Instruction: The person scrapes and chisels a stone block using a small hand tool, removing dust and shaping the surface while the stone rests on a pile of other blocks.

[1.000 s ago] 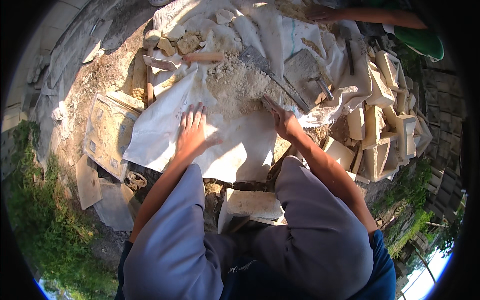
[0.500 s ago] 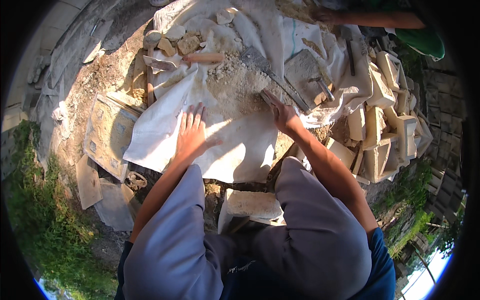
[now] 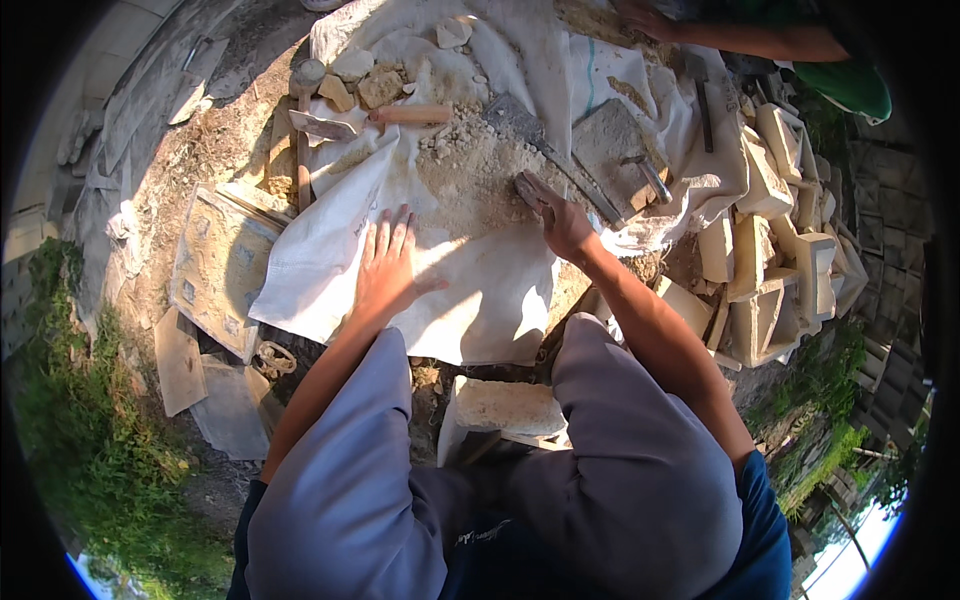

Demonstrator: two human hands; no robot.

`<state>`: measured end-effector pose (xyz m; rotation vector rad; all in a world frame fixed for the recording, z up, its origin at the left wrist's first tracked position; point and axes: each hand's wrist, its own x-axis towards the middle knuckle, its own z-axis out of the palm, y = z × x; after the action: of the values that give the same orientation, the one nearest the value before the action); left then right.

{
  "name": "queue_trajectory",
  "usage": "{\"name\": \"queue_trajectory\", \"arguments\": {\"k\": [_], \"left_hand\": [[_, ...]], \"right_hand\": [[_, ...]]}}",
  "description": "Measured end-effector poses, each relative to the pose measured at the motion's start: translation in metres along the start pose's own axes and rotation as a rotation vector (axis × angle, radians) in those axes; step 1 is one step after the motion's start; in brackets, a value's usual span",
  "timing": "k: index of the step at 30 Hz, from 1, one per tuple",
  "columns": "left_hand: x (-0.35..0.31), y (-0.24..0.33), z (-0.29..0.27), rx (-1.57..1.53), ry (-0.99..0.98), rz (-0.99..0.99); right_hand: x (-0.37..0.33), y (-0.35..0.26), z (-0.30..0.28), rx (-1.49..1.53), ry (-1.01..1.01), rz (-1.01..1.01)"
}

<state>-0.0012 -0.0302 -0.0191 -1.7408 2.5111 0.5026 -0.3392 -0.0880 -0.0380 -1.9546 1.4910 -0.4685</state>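
My left hand lies flat on a white woven sack sheet, fingers spread, holding nothing. My right hand is closed around something small and greyish at the edge of a pile of pale crumbs and powder; its kind is hidden by the fingers and dust. Just beyond it lies a long metal bar, near a dark flat plate. Past the powder rests a tool with a wooden handle and a flat metal blade. A small hammer sits on a grey stone slab.
Cut pale stone blocks are heaped at the right. A round-headed mallet and rough stones lie at the far left. A dusty board leans left. A block stands between my knees. Another person's arm reaches in far right.
My right hand has shifted slightly left, its fingers curling more over the edge of the powder. My left hand stays on the sheet. The other person's arm has moved slightly left.
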Motion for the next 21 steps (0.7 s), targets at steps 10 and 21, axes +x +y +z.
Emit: {"name": "queue_trajectory", "arguments": {"k": [10, 21], "left_hand": [[-0.003, -0.005, 0.005, 0.058, -0.007, -0.006], [-0.002, -0.005, 0.009, 0.019, 0.025, 0.011]], "right_hand": [[-0.011, -0.026, -0.001, -0.008, -0.141, 0.127], [-0.038, -0.02, 0.004, 0.109, -0.03, -0.107]]}}
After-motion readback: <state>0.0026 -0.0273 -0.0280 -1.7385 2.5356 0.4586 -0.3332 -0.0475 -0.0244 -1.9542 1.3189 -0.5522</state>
